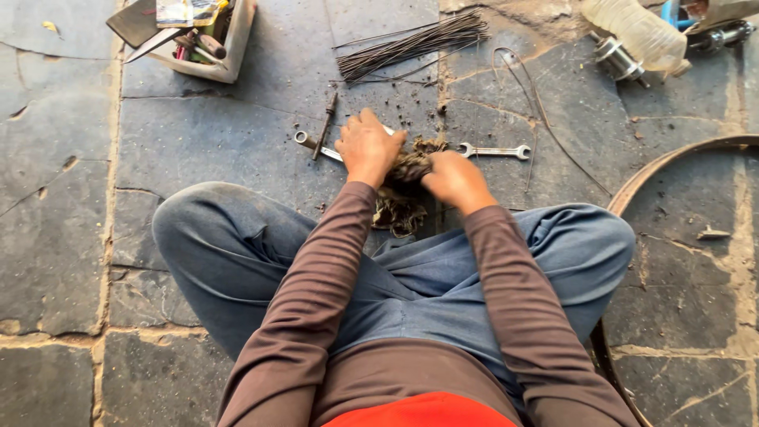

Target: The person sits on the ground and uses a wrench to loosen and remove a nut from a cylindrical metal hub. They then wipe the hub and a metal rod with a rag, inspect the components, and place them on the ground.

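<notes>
I sit cross-legged on a stone floor in blue trousers and brown sleeves. My left hand (368, 146) and my right hand (456, 180) are both closed on a dirty, dark rag (403, 194) bunched between them, just beyond my legs. What the rag wraps, if anything, is hidden. A small silver part peeks out past my left fingers. A steel wrench (494, 150) lies on the floor just right of my hands. Another wrench (310, 143) and a dark screwdriver-like tool (325, 126) lie just left of them.
A bundle of thin metal spokes (411, 43) lies ahead. A white box of tools (194, 35) stands at far left. A plastic bottle (636, 32) and metal parts sit at far right. A curved wheel rim (632, 190) rests on the right. Loose wires (538, 103) trail nearby.
</notes>
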